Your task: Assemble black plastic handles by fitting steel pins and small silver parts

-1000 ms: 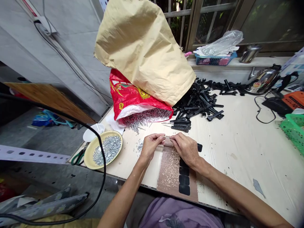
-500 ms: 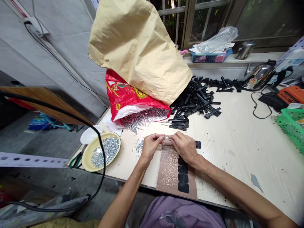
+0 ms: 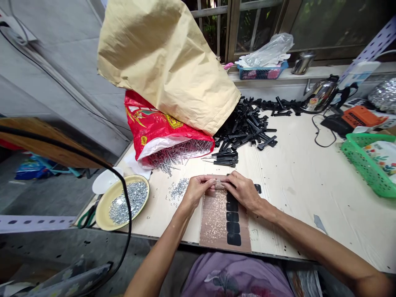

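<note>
My left hand (image 3: 197,190) and my right hand (image 3: 243,192) meet above a brown board (image 3: 213,222). Both are closed in a pinch on a thin metal rod (image 3: 218,181) that spans the short gap between the fingertips. Whether a small part sits on the rod is too fine to tell. Beside my left hand lies a loose scatter of small shiny metal pieces (image 3: 177,190). Black rounded squares (image 3: 233,227) run in a column along the board, partly hidden by my right hand. Just beyond my hands lie several black handles with thin metal shafts (image 3: 225,158).
A red bag (image 3: 154,123) spills long thin metal pins (image 3: 173,154) under a large tan sack (image 3: 167,62). Behind is a heap of black plastic parts (image 3: 247,128). A yellow bowl of metal pieces (image 3: 102,212) stands left, a green basket (image 3: 359,161) right. A black cable (image 3: 127,206) hangs in front.
The view has shifted, so the bags, bowl and table appear further left. My hands keep their pinch on the rod, and a little more of it shows between them.
</note>
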A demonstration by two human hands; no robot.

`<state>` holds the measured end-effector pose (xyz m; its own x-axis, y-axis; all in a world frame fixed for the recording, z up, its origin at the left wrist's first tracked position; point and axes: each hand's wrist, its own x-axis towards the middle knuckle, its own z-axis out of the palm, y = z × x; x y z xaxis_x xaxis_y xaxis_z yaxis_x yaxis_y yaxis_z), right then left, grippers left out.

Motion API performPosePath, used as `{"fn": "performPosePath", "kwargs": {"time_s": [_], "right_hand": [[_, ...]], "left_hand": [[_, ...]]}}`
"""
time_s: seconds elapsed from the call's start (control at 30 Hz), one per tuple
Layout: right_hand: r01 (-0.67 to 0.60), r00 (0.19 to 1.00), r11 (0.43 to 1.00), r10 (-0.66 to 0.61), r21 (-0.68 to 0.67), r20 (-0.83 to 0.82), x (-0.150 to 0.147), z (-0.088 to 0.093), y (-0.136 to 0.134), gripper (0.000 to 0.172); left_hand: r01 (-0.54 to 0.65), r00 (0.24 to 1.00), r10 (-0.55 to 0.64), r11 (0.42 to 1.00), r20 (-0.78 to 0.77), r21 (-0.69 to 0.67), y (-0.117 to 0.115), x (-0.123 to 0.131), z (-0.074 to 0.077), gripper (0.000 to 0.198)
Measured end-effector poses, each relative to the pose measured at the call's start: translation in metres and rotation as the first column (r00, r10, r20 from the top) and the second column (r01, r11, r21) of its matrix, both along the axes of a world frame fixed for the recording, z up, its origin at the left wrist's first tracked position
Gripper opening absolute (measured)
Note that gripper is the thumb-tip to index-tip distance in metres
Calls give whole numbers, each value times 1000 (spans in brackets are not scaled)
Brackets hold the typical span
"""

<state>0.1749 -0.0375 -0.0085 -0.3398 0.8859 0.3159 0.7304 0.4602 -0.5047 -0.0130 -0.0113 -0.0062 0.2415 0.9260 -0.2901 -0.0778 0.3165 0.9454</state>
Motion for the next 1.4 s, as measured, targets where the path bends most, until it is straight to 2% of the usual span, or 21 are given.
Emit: {"fn": "performPosePath", "kwargs": {"time_s": [0.1, 0.2, 0.33, 0.43, 0.53, 0.6, 0.67, 0.7, 0.77, 0.83, 0.87, 0.9, 0.97, 1.0, 1.07, 1.13, 1.17, 1.23, 1.3, 1.33, 1.4], "right_hand": [[1, 1000, 1000, -1, -1, 28, 21, 2, -10, 23], [56, 996, 998, -57, 20, 63, 42, 2, -14, 24], [91, 982, 994, -100, 59, 160, 61, -6, 1, 26], [42, 979, 995, -59, 93, 194, 64, -15, 7, 26], [-124, 971, 985, 95, 122, 217, 60, -23, -12, 27], [-334, 917, 933, 290, 130, 274, 57, -26, -28, 25], [-443, 865, 888, 389, 121, 315, 57, -26, -33, 23], [-414, 879, 903, 363, 118, 309, 57, -25, -30, 24], [-234, 948, 965, 201, 114, 248, 60, -24, -18, 25], [-104, 978, 990, 83, 99, 192, 61, -24, -8, 26], [-132, 975, 987, 114, 89, 192, 61, -24, -7, 26], [-221, 956, 973, 201, 73, 211, 60, -24, -8, 26], [-441, 874, 897, 418, 42, 248, 58, -23, -13, 26], [-478, 855, 878, 457, 30, 246, 58, -22, -15, 26], [-382, 907, 924, 370, 21, 201, 59, -19, -13, 26], [-185, 973, 983, 183, 1, 142, 62, -16, -9, 29], [-187, 973, 982, 187, -16, 136, 63, -16, -7, 31], [-336, 928, 941, 337, -33, 157, 65, -17, -7, 33], [-399, 901, 916, 399, -40, 168, 66, -20, -8, 33], [-366, 916, 930, 367, -35, 161, 67, -21, -6, 32], [-217, 967, 976, 217, -19, 131, 71, -23, 1, 32]], "left_hand": [[39, 999, -39, 999, -35, -12, -5, 11, -3, 35], [34, 993, -27, 997, -116, 64, -9, 16, -8, 47], [-3, 951, 72, 975, -301, 224, -10, 14, -19, 46], [-5, 895, 186, 914, -406, 406, -13, 15, -25, 36], [9, 849, 256, 868, -463, 496, -17, 19, -28, 30], [-8, 838, 279, 865, -469, 501, -19, 22, -30, 30], [-36, 836, 298, 868, -460, 496, -19, 23, -32, 30], [-48, 836, 306, 867, -456, 496, -19, 23, -32, 29], [-47, 831, 315, 862, -459, 506, -19, 23, -33, 29], [-28, 821, 315, 855, -476, 518, -19, 23, -32, 28], [-18, 815, 316, 852, -486, 523, -20, 23, -32, 28], [-10, 809, 315, 851, -495, 526, -20, 24, -31, 28], [2, 802, 314, 849, -508, 529, -21, 24, -30, 27], [7, 800, 315, 847, -511, 532, -21, 25, -29, 27], [13, 797, 318, 841, -514, 540, -21, 25, -29, 27], [19, 792, 319, 839, -521, 543, -21, 26, -29, 26], [22, 790, 318, 840, -524, 543, -21, 26, -29, 26], [29, 787, 312, 843, -532, 537, -20, 26, -29, 27], [31, 785, 309, 846, -537, 533, -20, 26, -29, 27], [34, 782, 309, 846, -541, 532, -19, 27, -29, 27], [41, 775, 308, 847, -552, 530, -19, 27, -28, 27]]}}
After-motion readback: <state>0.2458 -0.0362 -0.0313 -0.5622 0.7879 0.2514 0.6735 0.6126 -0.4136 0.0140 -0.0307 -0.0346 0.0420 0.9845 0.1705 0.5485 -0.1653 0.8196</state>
